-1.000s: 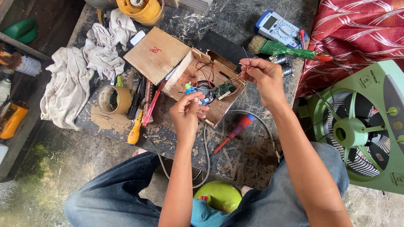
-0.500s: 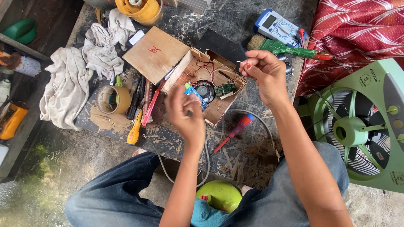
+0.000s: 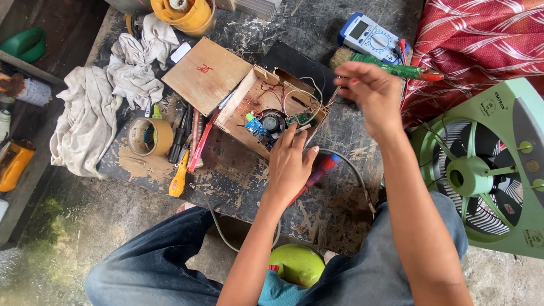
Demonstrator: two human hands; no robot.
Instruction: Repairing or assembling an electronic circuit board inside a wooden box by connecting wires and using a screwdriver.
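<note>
An open wooden box point(image 3: 269, 110) sits tilted on the worn board point(image 3: 243, 183), its long side running from upper right down to lower left, its loose lid point(image 3: 206, 75) lying just beside it on the left. Inside are thin wires point(image 3: 277, 94), a small round part and a little green circuit board point(image 3: 301, 118). The left hand point(image 3: 289, 164) lies just below the box, fingers stretched flat onto its near edge, holding nothing that shows. The right hand point(image 3: 372, 93) hovers off the box's right end, fingers pinched together on what looks like a wire; I cannot tell for sure. The left hand is nearer. Farther out lie a roll of tape point(image 3: 149, 137), rags point(image 3: 92, 111), a multimeter point(image 3: 370, 40) and a green fan point(image 3: 513, 174)
</note>
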